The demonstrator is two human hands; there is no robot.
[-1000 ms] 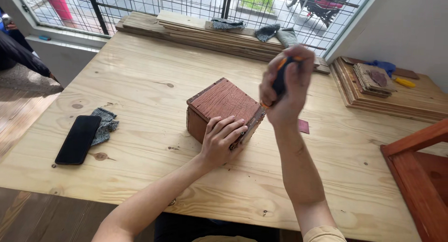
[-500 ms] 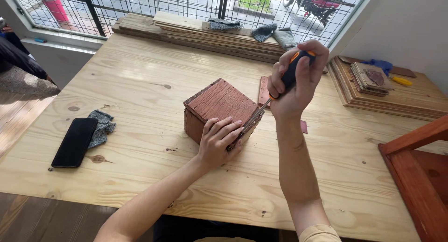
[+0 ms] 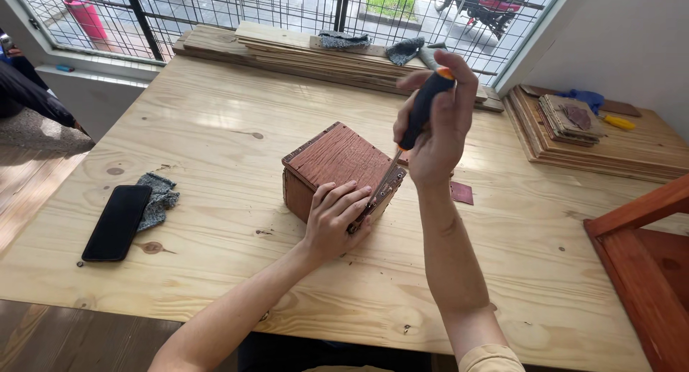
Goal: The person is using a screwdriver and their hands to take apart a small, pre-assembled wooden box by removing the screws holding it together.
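Person at a light wooden table (image 3: 215,128), head view looking down. Left hand (image 3: 336,217) lies flat on the near corner of a reddish-brown wooden box (image 3: 337,167), fingers spread over the top and front edge, pressing it down, not clenched around anything. The box sits near the middle of the table, turned corner-on to the person, small studs along its edges. Right hand (image 3: 434,131) is clenched around the black handle of a screwdriver (image 3: 416,124) with an orange cap; handle up, shaft slanting down-left, tip meeting the box's right edge just beside the left fingertips.

Left side of the table: a black phone (image 3: 117,222) face up, touching a crumpled grey rag (image 3: 158,196). Small dark red square piece (image 3: 461,193) lies right of the box, near the right wrist. Far edge: stack of wooden planks (image 3: 287,49) with grey cloths on top. Far right: second stack of boards (image 3: 596,138) with sandpaper sheets and a yellow tool on it. Red wooden frame (image 3: 639,264) at right edge. Metal window grille (image 3: 215,6) behind the table.
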